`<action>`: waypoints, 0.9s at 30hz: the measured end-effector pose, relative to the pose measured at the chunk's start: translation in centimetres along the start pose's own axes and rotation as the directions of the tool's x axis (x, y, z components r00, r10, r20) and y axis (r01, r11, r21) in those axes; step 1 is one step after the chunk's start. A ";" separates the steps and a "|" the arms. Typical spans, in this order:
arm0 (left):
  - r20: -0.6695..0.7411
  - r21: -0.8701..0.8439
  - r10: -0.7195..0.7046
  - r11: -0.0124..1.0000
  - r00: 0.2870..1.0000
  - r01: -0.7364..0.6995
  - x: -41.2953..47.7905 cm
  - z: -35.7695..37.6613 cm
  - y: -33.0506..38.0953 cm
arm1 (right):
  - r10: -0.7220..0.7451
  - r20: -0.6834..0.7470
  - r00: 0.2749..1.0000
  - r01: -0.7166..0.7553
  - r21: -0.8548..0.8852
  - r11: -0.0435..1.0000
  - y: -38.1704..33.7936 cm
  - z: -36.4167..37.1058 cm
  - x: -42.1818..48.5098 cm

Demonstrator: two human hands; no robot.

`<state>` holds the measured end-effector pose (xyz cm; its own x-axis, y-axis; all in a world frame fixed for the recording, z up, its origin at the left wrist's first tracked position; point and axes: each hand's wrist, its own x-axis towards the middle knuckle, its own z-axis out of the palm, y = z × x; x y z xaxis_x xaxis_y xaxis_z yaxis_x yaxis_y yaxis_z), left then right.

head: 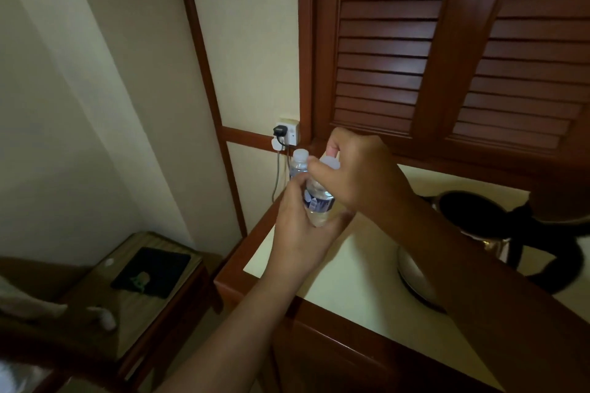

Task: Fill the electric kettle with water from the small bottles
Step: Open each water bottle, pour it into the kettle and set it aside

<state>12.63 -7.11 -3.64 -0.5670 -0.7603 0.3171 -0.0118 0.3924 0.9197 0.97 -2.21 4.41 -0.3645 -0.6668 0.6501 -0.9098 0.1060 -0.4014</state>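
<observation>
The left hand (297, 226) curls round the lower body of a small water bottle (319, 201), held tilted above the table's (351, 281) far left corner. At 1 o'clock from it, the right hand (357, 169) pinches the bottle's white cap (329, 160) between thumb and fingers. A second small bottle (299, 161) stands just behind, at 11 o'clock. The electric kettle (472, 210), lid open, sits at 3 o'clock of the hands, partly behind the right forearm.
</observation>
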 end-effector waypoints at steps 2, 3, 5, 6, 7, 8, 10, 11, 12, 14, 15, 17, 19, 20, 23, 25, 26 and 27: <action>-0.036 -0.042 0.084 0.995 0.996 -0.085 -0.7 0.2 1.3 | -0.034 0.030 0.999 0.033 0.008 0.999 -1.6 -2.2 -0.4; -0.040 -0.066 0.119 0.990 0.992 -0.122 -1.1 0.3 1.8 | -0.026 0.063 0.998 0.026 -0.002 1.000 -2.4 -3.4 -0.6; 0.008 -0.143 0.156 0.978 0.988 -0.153 -1.8 0.4 2.8 | -0.020 0.135 0.991 0.033 -0.098 0.995 -3.4 -5.7 -0.7; 0.042 -0.184 0.166 0.971 0.985 -0.156 -2.0 0.4 3.2 | -0.020 0.179 0.984 0.053 -0.178 0.983 -3.7 -6.7 -0.7; 0.080 -0.220 0.177 0.963 0.981 -0.155 -2.2 0.4 3.7 | -0.024 0.224 0.974 0.085 -0.268 0.960 -3.8 -7.6 -0.8; 0.121 -0.254 0.188 0.955 0.975 -0.153 -2.4 0.4 4.1 | -0.044 0.257 0.965 0.129 -0.323 0.938 -3.8 -8.5 -0.9; 0.184 -0.310 0.205 0.940 0.961 -0.141 -2.4 0.4 4.6 | -0.118 0.275 0.954 0.203 -0.303 0.931 -3.3 -9.6 -1.1; 0.225 -0.330 0.203 0.936 0.953 -0.122 -2.4 0.5 4.6 | -0.154 0.268 0.951 0.224 -0.255 0.941 -2.9 -10.1 -1.3; 0.272 -0.357 0.197 0.930 0.942 -0.091 -2.3 0.7 4.7 | -0.187 0.265 0.946 0.244 -0.201 0.949 -2.3 -10.3 -1.5; 0.389 -0.463 0.190 0.886 0.902 0.013 -2.1 1.0 4.6 | -0.255 0.272 0.928 0.293 -0.112 0.949 -1.4 -11.1 -1.9; 0.465 -0.535 0.189 0.838 0.865 0.104 -1.9 1.2 4.6 | -0.274 0.291 0.917 0.306 -0.069 0.950 -1.1 -11.7 -2.1; 0.617 -0.615 0.196 0.724 0.763 0.311 -1.8 1.6 4.7 | -0.276 0.365 0.889 0.289 0.018 0.957 -0.5 -13.0 -2.6; 0.691 -0.612 0.220 0.684 0.689 0.396 -1.7 2.0 4.6 | -0.249 0.447 0.859 0.250 0.056 0.967 0.1 -14.5 -3.5; 0.707 -0.598 0.221 0.694 0.672 0.402 -1.8 2.4 4.4 | -0.225 0.466 0.856 0.231 0.045 0.972 0.5 -15.1 -4.1; 0.671 -0.540 0.133 0.762 0.729 0.358 -2.5 4.0 4.1 | -0.135 0.449 0.883 0.148 0.004 0.989 1.5 -16.6 -6.4; 0.608 -0.520 0.125 0.809 0.784 0.275 -3.2 5.0 3.8 | -0.071 0.403 0.913 0.079 -0.002 0.997 2.1 -17.1 -8.4; 0.591 -0.505 0.129 0.829 0.796 0.240 -3.6 5.3 3.8 | -0.022 0.367 0.930 0.021 0.006 1.000 2.4 -17.2 -9.6; 0.580 -0.485 0.132 0.849 0.804 0.211 -4.0 5.7 3.7 | 0.037 0.316 0.948 -0.047 0.024 0.999 2.6 -17.2 -10.9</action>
<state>10.23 0.35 -2.81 -0.9350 -0.2594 0.2419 0.2701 -0.0787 0.9596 -0.79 18.06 7.39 -0.3163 -0.8615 0.3972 -0.8867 0.1196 -0.4467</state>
